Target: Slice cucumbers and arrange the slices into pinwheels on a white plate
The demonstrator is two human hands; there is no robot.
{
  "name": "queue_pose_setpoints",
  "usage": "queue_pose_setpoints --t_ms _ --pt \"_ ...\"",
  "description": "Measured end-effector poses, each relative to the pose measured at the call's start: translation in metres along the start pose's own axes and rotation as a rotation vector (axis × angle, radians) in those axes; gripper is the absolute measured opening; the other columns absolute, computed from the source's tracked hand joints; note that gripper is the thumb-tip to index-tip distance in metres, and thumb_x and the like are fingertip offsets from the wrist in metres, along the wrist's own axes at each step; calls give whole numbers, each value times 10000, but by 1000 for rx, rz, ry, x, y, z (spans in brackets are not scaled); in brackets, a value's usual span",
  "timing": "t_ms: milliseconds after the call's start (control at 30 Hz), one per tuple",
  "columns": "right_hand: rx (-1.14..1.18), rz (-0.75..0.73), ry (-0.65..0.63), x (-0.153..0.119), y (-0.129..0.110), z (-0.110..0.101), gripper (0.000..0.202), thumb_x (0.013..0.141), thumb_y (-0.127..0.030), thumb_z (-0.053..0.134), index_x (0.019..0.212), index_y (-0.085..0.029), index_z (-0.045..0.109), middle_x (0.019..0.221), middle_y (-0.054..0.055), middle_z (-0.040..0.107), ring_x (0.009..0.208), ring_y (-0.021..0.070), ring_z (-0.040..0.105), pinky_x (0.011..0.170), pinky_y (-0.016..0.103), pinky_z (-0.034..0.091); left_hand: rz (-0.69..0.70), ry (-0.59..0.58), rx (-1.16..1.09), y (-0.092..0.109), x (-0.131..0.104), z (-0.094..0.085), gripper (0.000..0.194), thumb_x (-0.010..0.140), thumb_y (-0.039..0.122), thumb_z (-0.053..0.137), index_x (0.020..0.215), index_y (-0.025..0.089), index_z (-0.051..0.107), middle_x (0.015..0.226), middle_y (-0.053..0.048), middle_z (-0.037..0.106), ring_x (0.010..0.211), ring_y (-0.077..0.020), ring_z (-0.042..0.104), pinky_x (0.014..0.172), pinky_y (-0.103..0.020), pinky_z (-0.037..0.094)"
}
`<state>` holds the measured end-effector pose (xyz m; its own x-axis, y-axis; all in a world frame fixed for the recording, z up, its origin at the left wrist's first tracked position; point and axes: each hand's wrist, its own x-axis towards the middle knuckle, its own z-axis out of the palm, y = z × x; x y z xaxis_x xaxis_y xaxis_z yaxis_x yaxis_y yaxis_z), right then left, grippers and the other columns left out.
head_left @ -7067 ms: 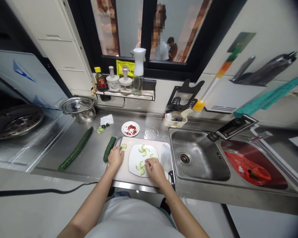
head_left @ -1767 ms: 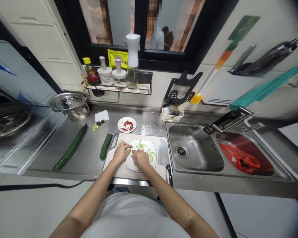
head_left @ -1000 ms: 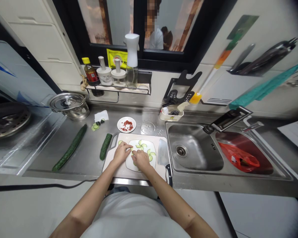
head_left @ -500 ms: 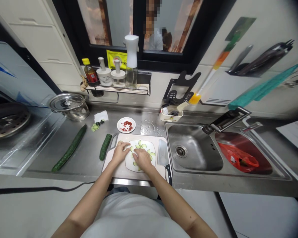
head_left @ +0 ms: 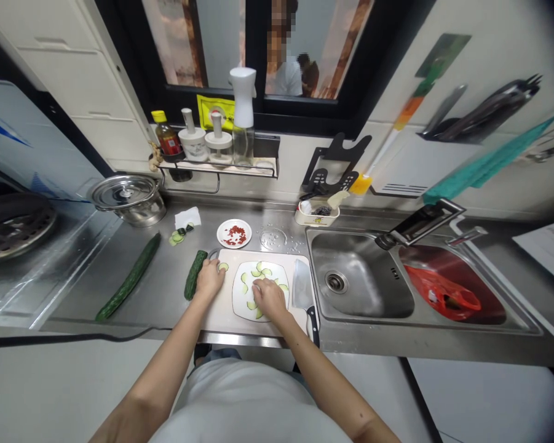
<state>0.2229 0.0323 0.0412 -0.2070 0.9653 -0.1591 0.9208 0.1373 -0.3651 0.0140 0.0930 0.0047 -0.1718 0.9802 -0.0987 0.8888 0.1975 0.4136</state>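
Note:
A white squarish plate [head_left: 238, 307] lies on the pale cutting board [head_left: 221, 317], with several thin cucumber slices [head_left: 261, 271] fanned out on it. My right hand [head_left: 271, 299] is over the plate's middle, fingertips pinched together; whatever they hold is hidden. My left hand [head_left: 209, 280] rests at the board's left side, its thumb apart from the fingers, beside a loose cucumber slice [head_left: 224, 266]. Just left of that hand sits a short piece of cucumber [head_left: 194, 275]. On the board's right lies a cleaver [head_left: 301, 285] with a black handle.
A whole cucumber [head_left: 130, 278] and a lidded steel pot [head_left: 141, 200] stand left. Behind the board are a small dish of chopped red pieces [head_left: 234, 234], cucumber scraps [head_left: 178, 236] and a white paper [head_left: 187, 217]. Right is a double sink [head_left: 364, 271] with a red bag [head_left: 443, 294].
My left hand has moved left from the plate's edge to the board's left side, by the loose slice. My right hand has shifted slightly right and its fingers have drawn together.

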Motion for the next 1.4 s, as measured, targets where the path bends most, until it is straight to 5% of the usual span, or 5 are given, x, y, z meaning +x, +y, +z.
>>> queue_pose_setpoints --t_ms 333,600,900,1200,1400 --pt "4 -12 -36 -1 -7 6 279 947 -311 411 1043 -216 654 998 63 660 953 190 555 758 262 345 -83 25 -123 2 0 -4 158 799 277 561 927 218 635 948 -63 665 842 -216 616 697 -281 415" --pt "93 -18 34 -5 -5 3 258 931 -289 443 1029 -202 665 972 63 671 938 192 571 793 266 365 -115 10 -706 9 -7 -14 186 666 290 663 802 164 649 726 -17 653 671 -147 584 644 -242 425" --pt "637 -29 299 7 -16 -32 276 862 -358 524 1038 -185 648 801 23 639 714 147 558 710 266 439 -10 -186 -1091 45 -38 -53 278 576 332 770 772 156 686 730 -30 669 688 -147 608 670 -255 475" --pt "874 -162 195 13 -24 -51 178 821 -337 535 817 -195 641 771 3 657 723 141 577 717 271 452 185 -284 -1132 67 -53 -65 286 641 372 774 797 157 670 766 -22 663 727 -136 596 714 -252 466" --pt "926 -123 281 14 -23 -54 174 818 -333 537 755 -193 617 742 4 646 709 137 568 698 259 444 -66 -275 -1206 68 -58 -63 473 708 560 691 969 170 629 687 4 627 576 -84 527 501 -173 339"
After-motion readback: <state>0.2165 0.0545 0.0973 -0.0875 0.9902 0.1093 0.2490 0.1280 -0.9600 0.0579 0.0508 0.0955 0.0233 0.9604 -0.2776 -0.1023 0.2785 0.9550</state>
